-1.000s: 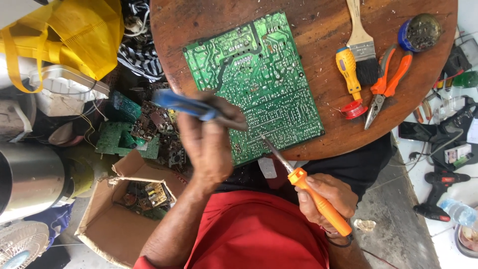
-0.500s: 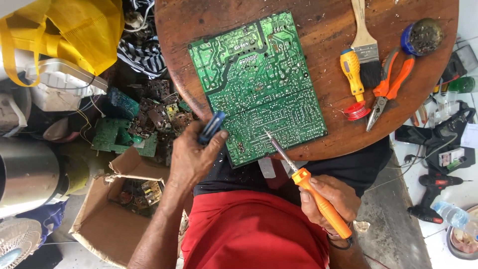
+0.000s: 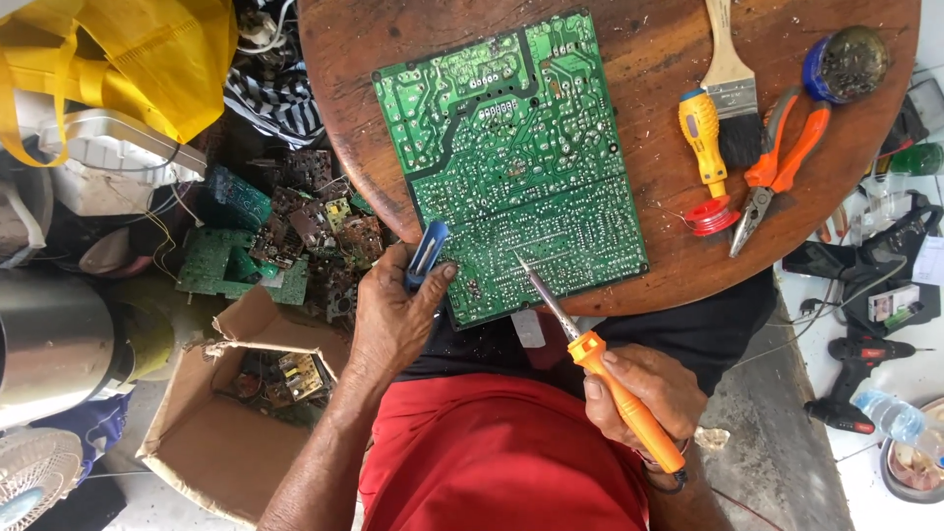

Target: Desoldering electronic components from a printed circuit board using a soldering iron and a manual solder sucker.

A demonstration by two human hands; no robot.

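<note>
Looking down from the head camera, we see a large green circuit board [image 3: 516,162] lying solder-side up on a round wooden table [image 3: 649,54], its near corner hanging just over the table's edge towards our lap. Our left hand [image 3: 393,320] is at that near left corner, the thumb pressed on the board's edge while the fingers close around a blue-handled tool [image 3: 426,256]; we cannot make out the tool's working end, which is hidden behind the hand and the board. Our right hand [image 3: 644,393] sits lower, off the table, clenched around the orange handle of a soldering iron [image 3: 600,369], whose metal tip reaches up and touches the board near its lower middle. To the right of the board, well apart from both hands, lie a yellow screwdriver [image 3: 701,123], a paintbrush [image 3: 733,93] cut off by the top edge, orange-handled pliers [image 3: 777,162], a small red spool [image 3: 710,216] and a round blue-rimmed tin [image 3: 844,61]. Below the table on the left, a cardboard box [image 3: 211,433] and a heap of loose boards [image 3: 295,231] are cluttered and hard to tell apart. A yellow bag [image 3: 128,59] is cut off at the top left.
</note>
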